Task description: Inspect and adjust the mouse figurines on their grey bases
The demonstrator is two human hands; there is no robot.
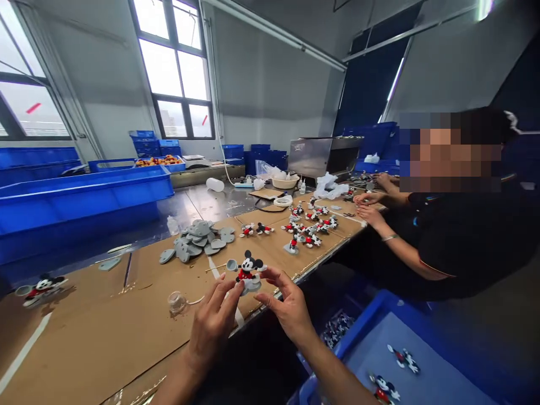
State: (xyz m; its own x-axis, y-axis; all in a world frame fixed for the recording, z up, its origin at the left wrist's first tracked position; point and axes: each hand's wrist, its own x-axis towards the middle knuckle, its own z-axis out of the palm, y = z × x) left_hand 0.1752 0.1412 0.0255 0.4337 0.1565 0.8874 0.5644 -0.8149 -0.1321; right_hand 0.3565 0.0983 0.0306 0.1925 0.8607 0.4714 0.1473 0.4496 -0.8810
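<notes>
Both hands up over near edge of the cardboard-covered bench [105,332], forearms coming in from bottom of frame, palms turned inward toward each other. Left hand [215,323] has fingers curled, thumb + index tips pinching the lower left side of the mouse figurine [250,273]. Right hand [287,306] pinches the grey base under it from the right, thumb on the front edge, other fingers fanned behind. So both grips closed on the same piece, held upright just above the bench, w/ head facing away from bench edge.

Just left of it, a small clear cup [177,302] on the cardboard. Behind: pile of grey bases [198,239], then a scatter of finished figurines [306,228]. One more figurine [42,287] lies far left. Blue bin [405,360] at lower right w/ a few figurines inside. Co-worker's hands [369,208] at far end of bench, on small parts; can't tell what exactly.
</notes>
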